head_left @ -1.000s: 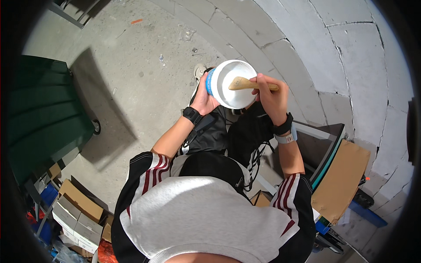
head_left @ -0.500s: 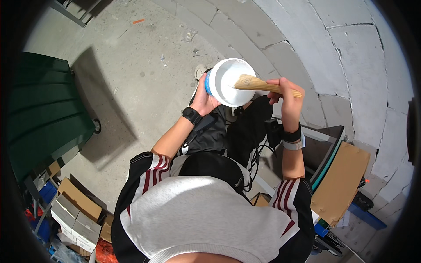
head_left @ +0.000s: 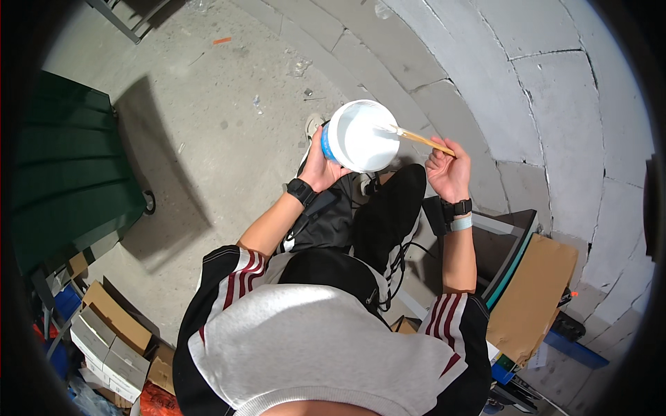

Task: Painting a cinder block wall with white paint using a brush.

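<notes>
We see a grey block wall [head_left: 555, 104] curving across the upper right | a green bin [head_left: 62, 173] at the left edge | upper centre, our left hand [head_left: 320, 166] cups a white tub [head_left: 361, 135] from below | our right hand [head_left: 447, 170] pinches a wooden brush [head_left: 420, 137], its tip over the tub's rim.

You get bright, hard light here: the green bin [head_left: 62, 173] throws a sharp dark shadow onto the floor [head_left: 229, 90] on the side toward the bucket [head_left: 361, 135]. The bucket's white inside glares, nearly blown out. Block joints in the wall [head_left: 527, 90] bend toward the black fisheye rim. Focus stays crisp throughout.
</notes>
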Motion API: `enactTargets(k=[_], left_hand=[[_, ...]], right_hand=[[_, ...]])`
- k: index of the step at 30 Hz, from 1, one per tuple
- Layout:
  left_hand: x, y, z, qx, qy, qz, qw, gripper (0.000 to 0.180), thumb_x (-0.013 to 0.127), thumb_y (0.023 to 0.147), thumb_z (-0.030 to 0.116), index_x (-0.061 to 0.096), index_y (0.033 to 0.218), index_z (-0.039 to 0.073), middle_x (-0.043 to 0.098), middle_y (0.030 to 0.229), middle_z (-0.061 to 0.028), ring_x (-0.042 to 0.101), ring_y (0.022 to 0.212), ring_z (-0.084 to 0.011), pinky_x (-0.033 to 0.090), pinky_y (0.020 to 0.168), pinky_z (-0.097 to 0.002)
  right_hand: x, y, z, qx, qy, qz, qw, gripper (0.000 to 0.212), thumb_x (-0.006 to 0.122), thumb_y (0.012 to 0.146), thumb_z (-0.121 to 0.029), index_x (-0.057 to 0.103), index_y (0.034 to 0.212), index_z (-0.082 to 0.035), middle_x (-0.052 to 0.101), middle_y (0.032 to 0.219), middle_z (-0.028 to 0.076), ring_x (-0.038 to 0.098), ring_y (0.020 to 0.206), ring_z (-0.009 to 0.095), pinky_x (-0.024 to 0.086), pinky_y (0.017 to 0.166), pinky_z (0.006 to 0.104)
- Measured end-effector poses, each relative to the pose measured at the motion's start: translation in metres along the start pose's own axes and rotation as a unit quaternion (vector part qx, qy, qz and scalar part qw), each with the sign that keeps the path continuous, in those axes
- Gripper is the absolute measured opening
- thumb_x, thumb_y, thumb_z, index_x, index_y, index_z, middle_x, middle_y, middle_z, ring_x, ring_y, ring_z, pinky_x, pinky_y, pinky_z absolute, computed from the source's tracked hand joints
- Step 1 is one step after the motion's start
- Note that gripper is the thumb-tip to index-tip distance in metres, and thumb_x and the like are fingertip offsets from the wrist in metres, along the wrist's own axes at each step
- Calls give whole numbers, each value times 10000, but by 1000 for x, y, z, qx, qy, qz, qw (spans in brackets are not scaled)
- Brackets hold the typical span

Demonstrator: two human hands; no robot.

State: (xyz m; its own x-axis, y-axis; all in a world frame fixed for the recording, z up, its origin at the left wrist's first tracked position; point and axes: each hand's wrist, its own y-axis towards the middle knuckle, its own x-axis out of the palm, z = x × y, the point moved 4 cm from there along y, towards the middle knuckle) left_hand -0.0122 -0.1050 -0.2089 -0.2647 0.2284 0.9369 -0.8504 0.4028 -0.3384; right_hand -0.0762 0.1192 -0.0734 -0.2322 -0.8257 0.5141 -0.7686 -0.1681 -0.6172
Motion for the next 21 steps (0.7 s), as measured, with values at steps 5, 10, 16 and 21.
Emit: enactTargets(k=[5, 10, 16, 21], left_hand=[[8, 0, 4, 2, -1, 1, 1000, 748, 207, 977, 661, 333, 1486, 127, 462, 1449, -123, 520, 1284, -294, 502, 996, -466], [33, 1, 21, 34, -7, 11, 999, 745, 221, 976, 658, 323, 1493, 130, 443, 1465, -124, 483, 1318, -300, 454, 1046, -481], [69, 37, 67, 100, 28, -9, 995, 786, 259, 961, 677, 301, 1490, 97, 433, 1459, -164, 517, 1279, -326, 514, 988, -469], [92, 83, 102, 132, 14, -6, 991, 794, 239, 956, 686, 339, 1464, 85, 463, 1431, -175, 535, 1255, -321, 510, 975, -473]], right_hand=[[-7, 6, 0, 30, 53, -5, 998, 318, 473, 964, -203, 619, 1024, 73, 503, 610, 48, 406, 511, 125, 360, 508, 261], [12, -1, -5, 13, 89, -7, 996, 307, 477, 959, -197, 617, 1030, 66, 459, 615, 29, 398, 517, 121, 359, 509, 259], [68, -1, -40, -122, 18, -44, 991, 342, 458, 990, -205, 601, 1149, 61, 604, 723, 76, 508, 595, 133, 417, 570, 255], [117, 25, -79, -257, -26, -105, 960, 389, 450, 1025, -220, 548, 1278, 59, 664, 864, 94, 626, 751, 135, 516, 705, 250]])
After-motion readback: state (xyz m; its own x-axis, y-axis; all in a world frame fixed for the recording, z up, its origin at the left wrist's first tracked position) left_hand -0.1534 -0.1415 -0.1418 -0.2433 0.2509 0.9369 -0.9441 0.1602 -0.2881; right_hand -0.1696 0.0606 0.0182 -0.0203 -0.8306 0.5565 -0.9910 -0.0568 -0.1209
